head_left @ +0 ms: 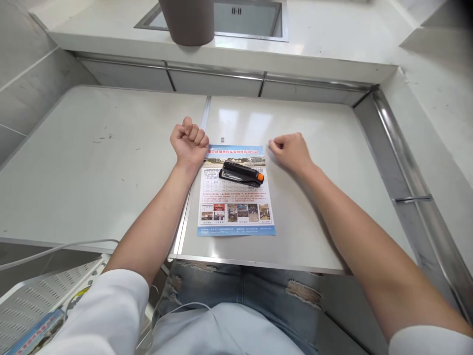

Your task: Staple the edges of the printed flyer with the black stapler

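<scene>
Where the stapler point(242, 174) lies, the flyer point(235, 198) is hidden.

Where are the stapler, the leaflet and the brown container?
Stapler point(243, 172): head view, on its black top.
Leaflet point(236, 197): head view, on its printed middle.
Brown container point(190, 22): head view, on its side.

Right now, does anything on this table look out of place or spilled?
Small dark flecks are scattered over the table at left, possibly spilled bits; too small to tell. The black stapler also lies askew across the printed flyer.
</scene>
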A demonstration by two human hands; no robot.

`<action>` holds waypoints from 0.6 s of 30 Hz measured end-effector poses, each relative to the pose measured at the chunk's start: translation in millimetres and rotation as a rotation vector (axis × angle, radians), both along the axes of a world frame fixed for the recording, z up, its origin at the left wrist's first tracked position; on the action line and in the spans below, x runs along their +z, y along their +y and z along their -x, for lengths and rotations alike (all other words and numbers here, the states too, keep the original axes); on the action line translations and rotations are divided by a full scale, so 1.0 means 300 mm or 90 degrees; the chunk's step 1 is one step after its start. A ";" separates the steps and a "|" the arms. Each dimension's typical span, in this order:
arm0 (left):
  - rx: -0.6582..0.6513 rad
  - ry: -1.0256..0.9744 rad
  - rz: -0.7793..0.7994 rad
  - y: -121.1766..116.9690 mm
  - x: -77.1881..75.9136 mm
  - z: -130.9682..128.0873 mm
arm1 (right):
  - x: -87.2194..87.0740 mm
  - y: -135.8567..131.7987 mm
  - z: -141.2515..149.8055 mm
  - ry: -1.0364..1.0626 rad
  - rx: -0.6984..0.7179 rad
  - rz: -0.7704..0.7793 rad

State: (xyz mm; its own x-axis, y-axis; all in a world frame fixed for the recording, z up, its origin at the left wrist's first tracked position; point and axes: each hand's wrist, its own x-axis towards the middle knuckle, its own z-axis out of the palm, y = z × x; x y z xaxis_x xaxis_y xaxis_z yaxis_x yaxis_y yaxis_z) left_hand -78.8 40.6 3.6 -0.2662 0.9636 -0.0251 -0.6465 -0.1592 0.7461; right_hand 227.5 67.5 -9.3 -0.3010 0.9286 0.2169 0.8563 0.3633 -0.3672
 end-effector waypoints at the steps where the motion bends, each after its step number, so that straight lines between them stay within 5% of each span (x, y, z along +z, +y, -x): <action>1: -0.001 0.001 0.000 0.001 0.000 -0.001 | -0.005 -0.012 -0.058 -0.048 -0.036 0.003; 6: -0.007 0.014 0.013 0.000 0.002 -0.006 | -0.043 -0.089 -0.207 -0.136 -0.120 -0.010; 18: -0.111 0.086 0.070 0.011 -0.064 0.015 | -0.034 -0.110 -0.193 -0.103 -0.131 -0.038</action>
State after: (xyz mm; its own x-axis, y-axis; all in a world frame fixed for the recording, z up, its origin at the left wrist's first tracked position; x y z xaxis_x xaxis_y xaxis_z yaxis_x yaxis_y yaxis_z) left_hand -83.3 44.0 -15.6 -0.1038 0.9887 -0.1081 -0.5505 0.0334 0.8341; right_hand 285.4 34.4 -19.5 -0.1430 0.9608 0.2375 0.9600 0.1930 -0.2027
